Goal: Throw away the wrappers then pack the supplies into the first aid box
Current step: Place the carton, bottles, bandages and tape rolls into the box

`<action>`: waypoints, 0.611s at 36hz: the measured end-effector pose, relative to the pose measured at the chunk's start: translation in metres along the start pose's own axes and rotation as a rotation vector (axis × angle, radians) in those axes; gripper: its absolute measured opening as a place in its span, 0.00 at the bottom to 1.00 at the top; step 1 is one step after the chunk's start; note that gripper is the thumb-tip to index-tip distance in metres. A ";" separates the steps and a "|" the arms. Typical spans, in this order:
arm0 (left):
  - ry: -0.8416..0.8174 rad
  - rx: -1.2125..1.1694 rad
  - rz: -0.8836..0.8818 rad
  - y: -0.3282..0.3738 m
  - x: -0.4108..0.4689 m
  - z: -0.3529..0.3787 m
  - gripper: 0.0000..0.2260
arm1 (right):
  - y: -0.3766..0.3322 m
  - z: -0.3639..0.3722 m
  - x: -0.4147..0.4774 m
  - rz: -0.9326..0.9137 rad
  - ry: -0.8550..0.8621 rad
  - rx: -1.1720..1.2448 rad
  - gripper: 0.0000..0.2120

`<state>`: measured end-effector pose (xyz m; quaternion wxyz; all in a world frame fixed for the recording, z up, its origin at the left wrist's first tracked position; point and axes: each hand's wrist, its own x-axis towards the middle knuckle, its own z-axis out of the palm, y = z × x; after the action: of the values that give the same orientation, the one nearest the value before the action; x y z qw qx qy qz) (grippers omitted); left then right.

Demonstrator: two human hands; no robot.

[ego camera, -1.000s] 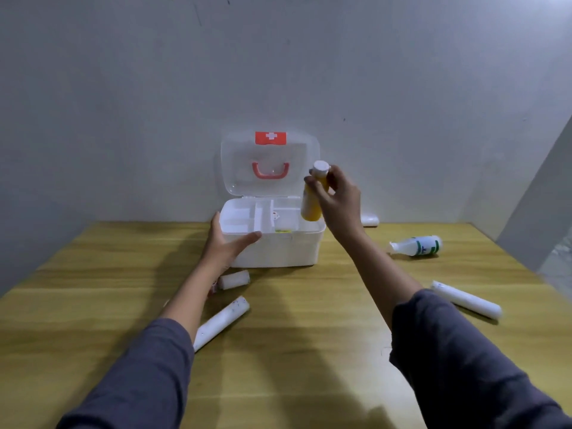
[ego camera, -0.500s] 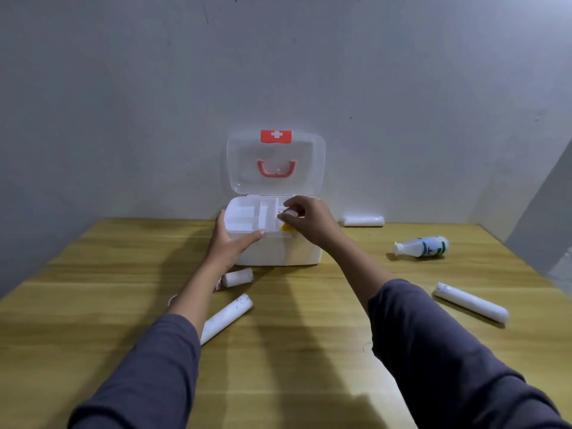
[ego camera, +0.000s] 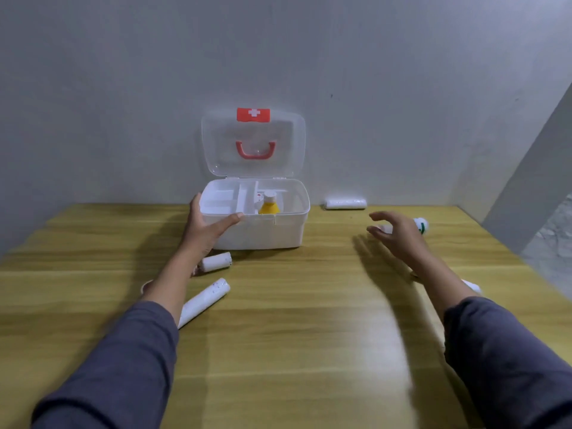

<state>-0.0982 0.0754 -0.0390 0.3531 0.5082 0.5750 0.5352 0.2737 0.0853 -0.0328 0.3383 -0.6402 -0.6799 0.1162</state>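
**Reaching for the green-and-white bottle while the box is held steady**

The wooden table (ego camera: 294,320) carries everything, and its far edge meets the wall. The first aid box (ego camera: 263,233) sits at the middle of that far edge, its clear lid (ego camera: 253,144) standing open and upright, so the tray is free to load from above. A yellow bottle (ego camera: 268,205) with a white cap already stands upright in the box's larger right-hand section.

The left hand (ego camera: 205,226) is wrapped over the box's front-left corner, thumb along the front rim, empty but pressing on the box. Good practice is to hold that brace until the next item goes in, since a light plastic box would likely slide toward the wall.

The right hand (ego camera: 397,235) hovers empty over the right side of the table, fingers spread wide and blurred. Just behind it, near the far right edge, lies the green-and-white bottle (ego camera: 421,225), mostly hidden. It looks like the next pick. Lying on its side it may roll, so close around its body from above.

Still out: a long roll (ego camera: 204,300) and a short roll (ego camera: 216,261) in front of the box near the left arm, a wrapped roll (ego camera: 346,203) against the far edge, and a white piece (ego camera: 472,286) beside the right forearm, too hidden to identify.
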 end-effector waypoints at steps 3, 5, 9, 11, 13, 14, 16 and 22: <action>0.011 -0.012 0.009 0.000 -0.002 0.002 0.52 | 0.011 0.001 0.001 0.027 -0.023 -0.135 0.19; 0.014 -0.015 0.017 -0.001 -0.002 0.003 0.52 | 0.013 0.001 0.004 0.058 -0.065 -0.228 0.20; 0.007 -0.020 0.018 0.000 -0.002 0.002 0.52 | 0.015 0.003 0.010 0.056 -0.079 -0.306 0.18; 0.008 -0.024 0.025 0.001 -0.003 0.003 0.52 | 0.014 0.004 0.010 0.038 -0.049 -0.327 0.16; 0.014 -0.028 0.030 0.001 -0.003 0.003 0.52 | 0.011 0.004 0.008 0.025 -0.024 -0.356 0.15; 0.012 -0.027 0.029 0.001 -0.003 0.004 0.51 | 0.008 0.005 0.007 0.010 -0.020 -0.370 0.15; 0.011 -0.018 0.026 0.001 -0.003 0.003 0.50 | 0.003 0.010 0.006 -0.031 -0.010 -0.382 0.15; -0.004 -0.025 0.016 0.003 -0.005 0.001 0.54 | -0.042 0.023 0.012 -0.078 0.112 -0.175 0.16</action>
<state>-0.0952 0.0711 -0.0375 0.3563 0.5093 0.5633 0.5444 0.2273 0.0965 -0.0211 0.3225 -0.6461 -0.6918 0.0073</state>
